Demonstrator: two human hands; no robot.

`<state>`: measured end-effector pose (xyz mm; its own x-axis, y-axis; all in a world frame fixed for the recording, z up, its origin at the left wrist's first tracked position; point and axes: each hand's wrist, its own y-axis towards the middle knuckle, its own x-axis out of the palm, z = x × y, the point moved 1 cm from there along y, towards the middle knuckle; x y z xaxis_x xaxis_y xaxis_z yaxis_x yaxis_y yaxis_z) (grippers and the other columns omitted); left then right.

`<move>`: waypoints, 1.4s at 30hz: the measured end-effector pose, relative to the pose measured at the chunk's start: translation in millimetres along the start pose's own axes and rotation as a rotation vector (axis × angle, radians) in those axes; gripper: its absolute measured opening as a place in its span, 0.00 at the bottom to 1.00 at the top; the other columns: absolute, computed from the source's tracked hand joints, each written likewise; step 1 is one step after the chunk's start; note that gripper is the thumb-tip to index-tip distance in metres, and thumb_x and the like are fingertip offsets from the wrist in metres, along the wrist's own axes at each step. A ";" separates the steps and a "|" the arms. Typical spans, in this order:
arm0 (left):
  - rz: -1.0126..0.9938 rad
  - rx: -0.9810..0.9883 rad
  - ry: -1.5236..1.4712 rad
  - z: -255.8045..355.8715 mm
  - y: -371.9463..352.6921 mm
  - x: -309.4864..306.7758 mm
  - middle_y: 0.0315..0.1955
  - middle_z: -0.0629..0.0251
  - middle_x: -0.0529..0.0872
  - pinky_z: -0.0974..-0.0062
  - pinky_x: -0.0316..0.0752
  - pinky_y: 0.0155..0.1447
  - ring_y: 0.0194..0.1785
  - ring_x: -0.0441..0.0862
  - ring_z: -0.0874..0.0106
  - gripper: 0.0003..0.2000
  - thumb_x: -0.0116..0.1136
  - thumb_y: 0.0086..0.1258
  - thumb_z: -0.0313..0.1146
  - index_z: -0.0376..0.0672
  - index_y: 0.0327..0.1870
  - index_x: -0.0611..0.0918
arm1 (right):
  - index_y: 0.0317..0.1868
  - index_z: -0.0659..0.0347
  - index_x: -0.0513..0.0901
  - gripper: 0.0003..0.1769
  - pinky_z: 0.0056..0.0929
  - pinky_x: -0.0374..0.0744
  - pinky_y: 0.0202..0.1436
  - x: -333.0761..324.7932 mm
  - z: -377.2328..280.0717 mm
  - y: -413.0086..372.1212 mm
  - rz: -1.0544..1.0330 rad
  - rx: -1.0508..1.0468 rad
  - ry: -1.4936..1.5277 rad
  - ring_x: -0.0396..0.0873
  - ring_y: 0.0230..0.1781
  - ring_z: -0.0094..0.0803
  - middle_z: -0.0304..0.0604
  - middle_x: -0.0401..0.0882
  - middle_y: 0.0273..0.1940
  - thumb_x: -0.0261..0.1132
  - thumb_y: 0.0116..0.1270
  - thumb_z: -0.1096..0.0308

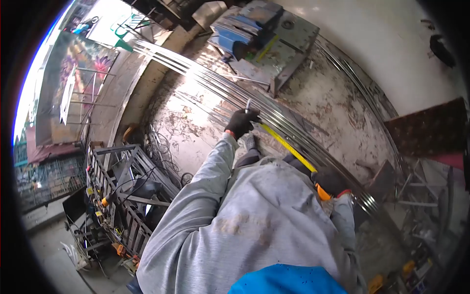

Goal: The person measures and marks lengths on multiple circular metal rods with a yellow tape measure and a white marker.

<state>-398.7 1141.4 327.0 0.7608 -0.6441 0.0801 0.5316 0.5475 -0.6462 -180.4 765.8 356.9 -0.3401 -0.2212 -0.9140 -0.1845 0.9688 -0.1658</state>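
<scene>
My left hand (242, 121), in a dark glove, is closed around a thin whitish pen-like marker (248, 105) that points up from the fingers. It rests at a bundle of long shiny metal tubes (223, 88) running diagonally across the view. A yellow tape measure blade (289, 148) stretches along the tubes, from beside my left hand to my right hand. My right hand (332, 180), also gloved, is closed near the lower end of the tubes on the tape measure, whose orange case (322, 192) partly shows. The fingers of this hand are mostly hidden.
A blue cutting machine (240, 32) stands on a metal table (298, 36) beyond the tubes. To the left are a metal rack (117, 181) with tools and tangled wires (159, 152). More long bars (360, 85) lie along the wall at right, near a dark brown panel (428, 128).
</scene>
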 end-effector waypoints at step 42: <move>-0.830 0.307 1.785 -220.0 375.8 138.8 0.56 0.42 0.85 0.49 0.76 0.62 0.60 0.82 0.45 0.26 0.48 0.77 0.51 0.39 0.63 0.79 | 0.37 0.55 0.87 0.17 0.50 0.81 0.50 95.4 -108.4 -40.1 -0.367 1.228 1.102 0.85 0.44 0.50 0.49 0.86 0.41 0.64 0.66 0.49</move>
<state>-175.3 1140.2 -71.7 -0.7225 -0.3450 -0.5991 0.6775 -0.1807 -0.7130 -305.5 693.7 316.5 -0.9781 0.1079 -0.1783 0.1999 0.2439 -0.9490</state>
